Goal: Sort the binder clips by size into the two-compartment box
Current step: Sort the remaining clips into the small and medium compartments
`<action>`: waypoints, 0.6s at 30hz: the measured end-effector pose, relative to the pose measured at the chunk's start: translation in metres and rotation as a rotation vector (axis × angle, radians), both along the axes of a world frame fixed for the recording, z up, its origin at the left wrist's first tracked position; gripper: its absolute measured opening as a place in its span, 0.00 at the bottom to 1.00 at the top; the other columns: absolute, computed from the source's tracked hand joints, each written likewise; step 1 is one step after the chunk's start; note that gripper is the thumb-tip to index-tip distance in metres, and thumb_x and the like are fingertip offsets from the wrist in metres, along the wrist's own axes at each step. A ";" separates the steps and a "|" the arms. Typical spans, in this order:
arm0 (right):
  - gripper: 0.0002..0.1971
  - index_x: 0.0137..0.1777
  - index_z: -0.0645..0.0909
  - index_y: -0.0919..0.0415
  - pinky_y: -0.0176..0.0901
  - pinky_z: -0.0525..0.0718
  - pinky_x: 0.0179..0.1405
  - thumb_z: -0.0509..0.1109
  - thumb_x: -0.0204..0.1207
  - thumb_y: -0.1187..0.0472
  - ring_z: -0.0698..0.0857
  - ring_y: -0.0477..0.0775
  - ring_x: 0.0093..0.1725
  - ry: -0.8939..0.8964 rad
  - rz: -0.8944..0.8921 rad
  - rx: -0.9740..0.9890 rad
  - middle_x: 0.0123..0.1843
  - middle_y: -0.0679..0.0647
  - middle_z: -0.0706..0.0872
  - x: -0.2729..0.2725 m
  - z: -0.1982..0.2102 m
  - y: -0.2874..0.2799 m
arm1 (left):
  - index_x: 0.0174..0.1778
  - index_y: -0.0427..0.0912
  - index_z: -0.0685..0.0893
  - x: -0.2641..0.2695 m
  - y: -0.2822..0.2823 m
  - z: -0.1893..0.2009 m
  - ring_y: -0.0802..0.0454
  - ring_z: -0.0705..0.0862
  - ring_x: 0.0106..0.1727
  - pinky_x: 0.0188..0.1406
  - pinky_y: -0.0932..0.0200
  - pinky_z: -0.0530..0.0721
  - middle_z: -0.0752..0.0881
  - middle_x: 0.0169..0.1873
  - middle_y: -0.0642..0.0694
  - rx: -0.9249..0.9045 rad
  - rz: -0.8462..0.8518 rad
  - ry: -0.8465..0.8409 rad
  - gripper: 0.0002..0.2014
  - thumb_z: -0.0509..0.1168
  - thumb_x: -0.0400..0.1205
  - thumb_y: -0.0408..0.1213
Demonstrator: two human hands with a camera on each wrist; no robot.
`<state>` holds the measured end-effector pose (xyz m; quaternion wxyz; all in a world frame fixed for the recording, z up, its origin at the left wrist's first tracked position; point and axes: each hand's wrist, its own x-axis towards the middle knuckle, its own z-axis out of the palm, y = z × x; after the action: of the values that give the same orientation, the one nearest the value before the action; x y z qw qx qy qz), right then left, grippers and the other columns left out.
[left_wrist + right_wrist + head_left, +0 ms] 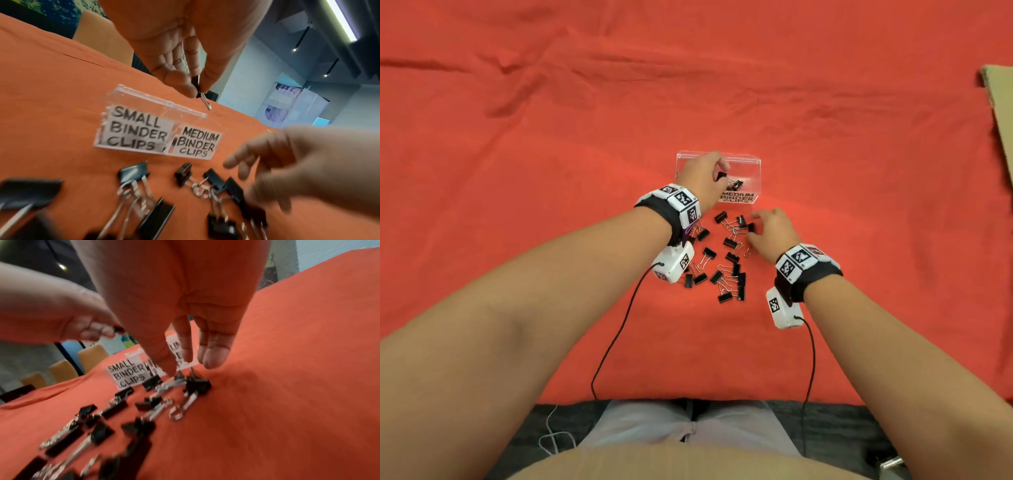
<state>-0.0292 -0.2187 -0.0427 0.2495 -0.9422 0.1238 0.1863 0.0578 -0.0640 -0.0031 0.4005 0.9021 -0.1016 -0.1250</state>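
Note:
A clear two-compartment box (753, 161) stands on the red cloth, labelled "SMALL BINDER CLIPS" (133, 128) on the left and "MEDIUM BINDER CLIPS" (195, 144) on the right. My left hand (717, 173) hovers over the box near its middle and pinches a small black clip (196, 86) between thumb and fingertip. A few clips (734, 185) lie in the medium side. Several black clips (722, 260) are scattered in front of the box. My right hand (191, 366) reaches down with straight fingers just above a clip (197, 384) at the pile's far right and holds nothing.
The wrinkled red cloth (551, 137) covers the whole table. A cardboard piece (1000, 113) lies at the far right edge. Cables (613, 342) run from both wrist cameras back toward my lap. Chairs (61, 371) stand beyond the table.

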 end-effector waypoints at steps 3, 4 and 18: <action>0.25 0.72 0.73 0.58 0.50 0.78 0.65 0.70 0.74 0.61 0.80 0.63 0.62 0.016 0.007 -0.010 0.66 0.63 0.73 -0.011 -0.012 -0.001 | 0.50 0.43 0.82 0.015 -0.019 0.001 0.51 0.76 0.30 0.30 0.58 0.78 0.76 0.28 0.52 0.035 0.013 0.011 0.06 0.65 0.79 0.32; 0.24 0.71 0.74 0.58 0.49 0.78 0.63 0.70 0.74 0.63 0.80 0.63 0.61 0.012 0.005 -0.010 0.65 0.62 0.73 -0.014 -0.014 -0.001 | 0.51 0.43 0.83 0.017 -0.023 0.001 0.52 0.77 0.30 0.29 0.58 0.78 0.76 0.28 0.53 0.034 0.028 0.024 0.06 0.66 0.79 0.32; 0.13 0.48 0.76 0.58 0.41 0.81 0.39 0.73 0.68 0.69 0.78 0.48 0.33 -0.185 -0.131 0.296 0.36 0.51 0.81 -0.021 -0.004 -0.007 | 0.71 0.44 0.75 -0.048 0.001 -0.047 0.46 0.75 0.68 0.56 0.49 0.86 0.77 0.67 0.46 0.466 -0.501 -0.120 0.23 0.61 0.80 0.24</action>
<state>-0.0502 -0.2253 -0.0465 0.4074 -0.8982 0.1326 0.0983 0.0101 -0.0629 -0.0503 0.1337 0.9220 -0.3120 -0.1861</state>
